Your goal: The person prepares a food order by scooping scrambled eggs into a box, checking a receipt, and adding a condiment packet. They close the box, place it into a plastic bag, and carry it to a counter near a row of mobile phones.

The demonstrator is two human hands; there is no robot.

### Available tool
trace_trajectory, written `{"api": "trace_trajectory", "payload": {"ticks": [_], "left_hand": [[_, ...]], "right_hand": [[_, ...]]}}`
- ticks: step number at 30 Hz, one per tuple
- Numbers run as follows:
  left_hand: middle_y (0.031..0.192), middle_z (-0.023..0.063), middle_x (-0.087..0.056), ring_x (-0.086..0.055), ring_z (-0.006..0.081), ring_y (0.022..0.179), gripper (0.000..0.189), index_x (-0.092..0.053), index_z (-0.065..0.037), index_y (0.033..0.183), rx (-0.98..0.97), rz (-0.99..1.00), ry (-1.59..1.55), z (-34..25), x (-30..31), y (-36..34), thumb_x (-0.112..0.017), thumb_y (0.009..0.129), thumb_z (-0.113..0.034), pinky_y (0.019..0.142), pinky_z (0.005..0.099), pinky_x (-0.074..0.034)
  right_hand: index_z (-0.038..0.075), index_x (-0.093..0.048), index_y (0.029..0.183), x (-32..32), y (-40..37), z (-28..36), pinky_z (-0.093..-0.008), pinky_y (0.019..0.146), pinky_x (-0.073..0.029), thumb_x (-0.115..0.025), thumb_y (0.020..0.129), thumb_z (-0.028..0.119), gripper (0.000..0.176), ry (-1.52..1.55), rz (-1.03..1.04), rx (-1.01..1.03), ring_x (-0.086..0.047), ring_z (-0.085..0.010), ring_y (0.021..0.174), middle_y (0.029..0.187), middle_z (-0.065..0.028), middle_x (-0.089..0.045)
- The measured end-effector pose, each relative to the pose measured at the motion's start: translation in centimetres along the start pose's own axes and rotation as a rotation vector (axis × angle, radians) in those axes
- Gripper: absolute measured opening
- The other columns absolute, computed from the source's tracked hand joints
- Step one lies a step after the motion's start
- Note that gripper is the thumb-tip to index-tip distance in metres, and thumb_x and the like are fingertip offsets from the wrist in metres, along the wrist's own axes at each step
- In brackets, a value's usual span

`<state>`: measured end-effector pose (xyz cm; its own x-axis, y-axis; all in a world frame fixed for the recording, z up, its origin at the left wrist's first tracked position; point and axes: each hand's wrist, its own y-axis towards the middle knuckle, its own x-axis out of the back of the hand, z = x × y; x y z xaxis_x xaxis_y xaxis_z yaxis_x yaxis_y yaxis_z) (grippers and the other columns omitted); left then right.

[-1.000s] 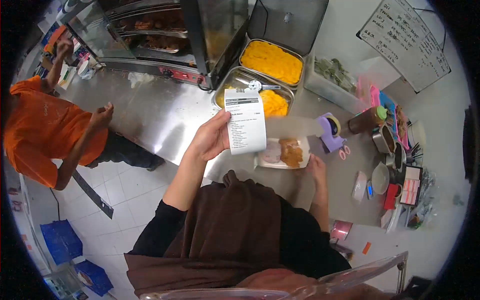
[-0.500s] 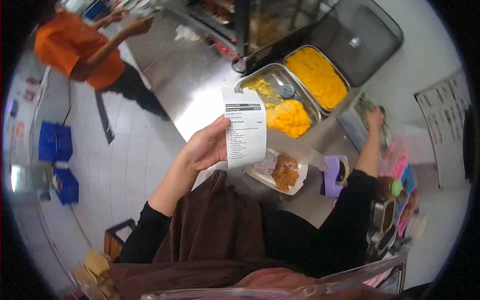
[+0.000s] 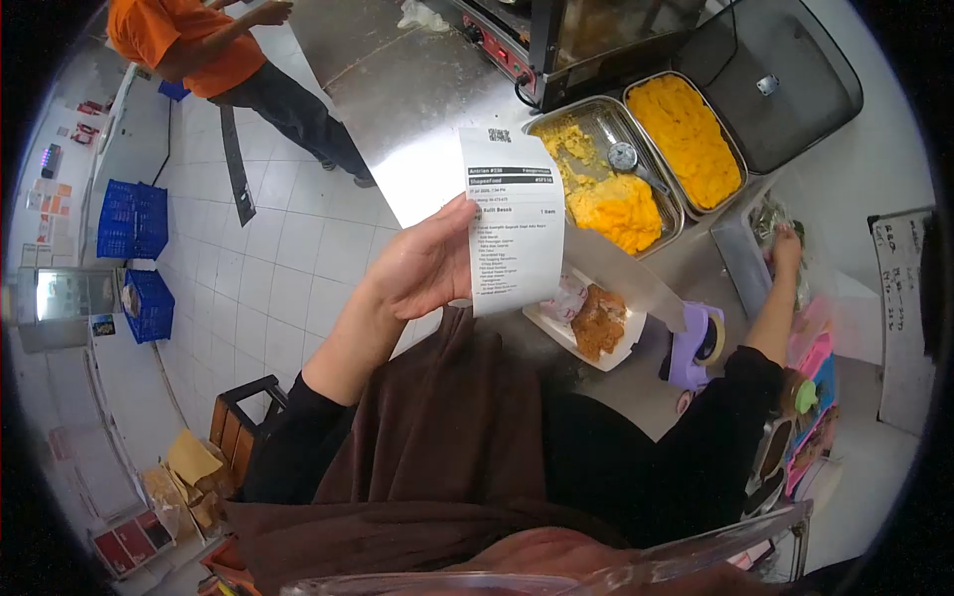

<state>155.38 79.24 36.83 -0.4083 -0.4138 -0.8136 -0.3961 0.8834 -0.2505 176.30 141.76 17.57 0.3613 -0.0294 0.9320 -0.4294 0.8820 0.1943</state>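
My left hand [image 3: 429, 258] holds a long printed paper receipt [image 3: 519, 243] upright, pinched between thumb and fingers over the counter's edge. Off to the right, my right hand [image 3: 785, 250] reaches into a clear plastic tub [image 3: 737, 263] with leafy greens [image 3: 765, 217]. Its fingers are bent down among the greens; what they grip is hidden. Below the receipt stands an open paper takeaway box [image 3: 628, 343], with a brown fried piece [image 3: 599, 323] and a pinkish-white wrapped packet [image 3: 569, 298] inside. A purple tape dispenser [image 3: 688, 366] is beside the box.
Two metal trays of yellow food, one partly emptied [image 3: 616, 214] with a scoop in it and one full [image 3: 686, 139], stand behind the box. A glass-fronted warmer [image 3: 542, 50] is further back. Another person [image 3: 199, 50] in orange stands at left. Blue crates [image 3: 134, 219] sit on the floor.
The view has shifted, so the counter things appear further right and the person in orange higher. My left hand keeps hold of the receipt; my right hand stays in the tub.
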Motion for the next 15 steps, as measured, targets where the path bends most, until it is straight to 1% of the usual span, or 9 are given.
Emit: {"api": "trace_trajectory", "payload": {"ticks": [3,4,6,9,12,14,15], "left_hand": [[0.134,0.0200,-0.036,-0.047,0.0347,0.115,0.048,-0.020,-0.007,0.137,0.006,0.031,-0.013,-0.2,-0.4,-0.5,-0.030,0.096,-0.030,0.085,0.0487,-0.049],[0.134,0.0199,-0.035,-0.047,0.0348,0.116,0.048,-0.020,-0.007,0.137,0.005,0.048,-0.012,-0.3,-0.6,-0.7,-0.030,0.096,-0.030,0.086,0.0489,-0.049],[0.134,0.0196,-0.035,-0.047,0.0350,0.116,0.048,-0.020,-0.008,0.137,0.011,0.095,-0.004,-0.4,-0.8,-1.1,-0.029,0.096,-0.030,0.086,0.0490,-0.048],[0.135,0.0191,-0.035,-0.046,0.0355,0.116,0.047,-0.020,-0.008,0.137,0.032,0.161,0.013,-0.8,-1.1,-1.6,-0.029,0.096,-0.030,0.086,0.0489,-0.048],[0.135,0.0190,-0.035,-0.046,0.0359,0.116,0.047,-0.019,-0.008,0.137,0.041,0.196,0.027,-0.8,-1.3,-2.2,-0.028,0.096,-0.030,0.087,0.0493,-0.048],[0.135,0.0191,-0.034,-0.045,0.0362,0.117,0.048,-0.019,-0.008,0.138,0.034,0.229,0.041,-0.8,-1.3,-2.8,-0.028,0.096,-0.031,0.087,0.0501,-0.047],[0.135,0.0189,-0.034,-0.044,0.0363,0.118,0.048,-0.019,-0.008,0.138,0.039,0.240,0.033,-0.8,-1.2,-3.2,-0.028,0.096,-0.031,0.088,0.0506,-0.046]], "right_hand": [[0.006,-0.057,0.112,0.2,1.8,-2.6,-0.0425,0.069,-0.053,-0.053,0.087,0.038,0.041,0.233,0.109,-0.078,-0.058,-0.0300,0.092,0.104,-0.0136,-0.060],[0.006,-0.056,0.114,2.0,1.0,-1.8,-0.0417,0.069,-0.053,-0.051,0.088,0.036,0.039,0.346,0.090,-0.122,-0.058,-0.0292,0.092,0.106,-0.0126,-0.059],[0.006,-0.053,0.118,6.6,-2.0,2.2,-0.0400,0.068,-0.055,-0.049,0.091,0.030,0.036,0.574,0.049,-0.212,-0.058,-0.0275,0.092,0.109,-0.0106,-0.057],[0.005,-0.051,0.120,10.3,-5.4,4.3,-0.0355,0.069,-0.055,-0.047,0.092,0.021,0.032,0.899,-0.024,-0.121,-0.058,-0.0235,0.090,0.109,-0.0107,-0.056],[-0.003,-0.046,0.120,14.2,-12.1,8.8,-0.0362,0.071,-0.055,-0.049,0.090,0.016,0.036,1.132,0.016,-0.068,-0.059,-0.0237,0.091,0.117,-0.0129,-0.053],[-0.002,-0.042,0.124,15.0,-17.0,9.8,-0.0373,0.072,-0.055,-0.053,0.088,0.017,0.042,1.222,0.094,-0.017,-0.059,-0.0241,0.092,0.118,-0.0153,-0.052],[-0.002,-0.041,0.124,15.6,-20.2,11.2,-0.0375,0.071,-0.055,-0.054,0.088,0.018,0.044,1.239,0.115,-0.027,-0.059,-0.0241,0.093,0.118,-0.0160,-0.052]]}}
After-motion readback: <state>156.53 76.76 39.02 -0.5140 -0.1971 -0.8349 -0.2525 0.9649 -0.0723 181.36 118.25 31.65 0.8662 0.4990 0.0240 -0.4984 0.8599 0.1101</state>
